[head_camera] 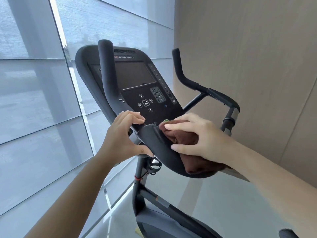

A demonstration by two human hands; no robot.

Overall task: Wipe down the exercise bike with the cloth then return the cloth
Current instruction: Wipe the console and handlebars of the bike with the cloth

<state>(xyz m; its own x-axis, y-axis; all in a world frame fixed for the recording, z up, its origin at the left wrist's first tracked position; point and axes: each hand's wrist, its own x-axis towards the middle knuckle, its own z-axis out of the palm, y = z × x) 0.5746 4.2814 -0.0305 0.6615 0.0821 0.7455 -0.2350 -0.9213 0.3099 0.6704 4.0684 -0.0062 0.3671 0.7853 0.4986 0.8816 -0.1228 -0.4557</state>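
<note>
The black exercise bike (135, 78) fills the middle of the head view, its console with a dark screen and keypad facing me. A brown cloth (185, 140) lies bunched in the tray at the console's lower edge. My right hand (197, 138) presses down on the cloth with fingers spread over it and the thumb against its near side. My left hand (123, 134) grips the left handlebar where it meets the console, fingers curled over the top, thumb underneath.
Tall windows with grey blinds (42, 100) stand close on the left. A beige wall (248, 66) rises on the right behind the right handlebar (188, 79). The bike's frame and shroud (154, 217) stand below over a pale glossy floor (214, 194).
</note>
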